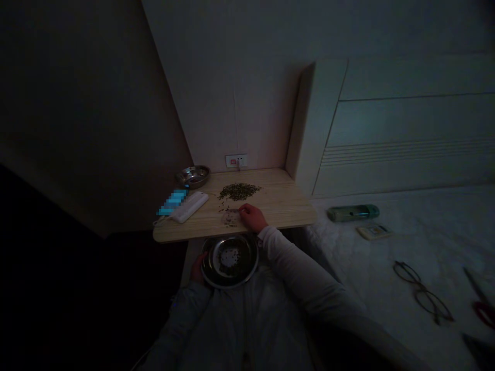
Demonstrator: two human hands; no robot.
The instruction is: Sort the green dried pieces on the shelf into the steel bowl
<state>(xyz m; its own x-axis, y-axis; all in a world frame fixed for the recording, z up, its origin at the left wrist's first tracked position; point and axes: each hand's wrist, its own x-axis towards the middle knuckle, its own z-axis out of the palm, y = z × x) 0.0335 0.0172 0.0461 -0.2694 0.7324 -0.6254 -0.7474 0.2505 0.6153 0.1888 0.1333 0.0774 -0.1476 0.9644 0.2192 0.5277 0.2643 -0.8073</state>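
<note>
My left hand (198,268) is closed on the left rim of a shiny metal bowl (254,265), just below the front edge of the wooden tabletop. Small green beans (229,270) are scattered over the bowl's bottom. Over the tabletop, my right hand (252,217) has its fingers pinched on the edge of a thin, clear, roundish plastic piece (231,216); its exact kind is too dim to tell. Several loose beans lie around this piece. Just beyond it, a pile of green beans (240,191) is spread on the wood.
On the wooden tabletop (286,198), a second metal bowl (194,176), a white power strip (190,207) and a blurred-out phone-like screen (172,202) stand left. A bed (348,257) at right bears a green bottle (353,212), glasses (421,291) and red-handled scissors (483,309).
</note>
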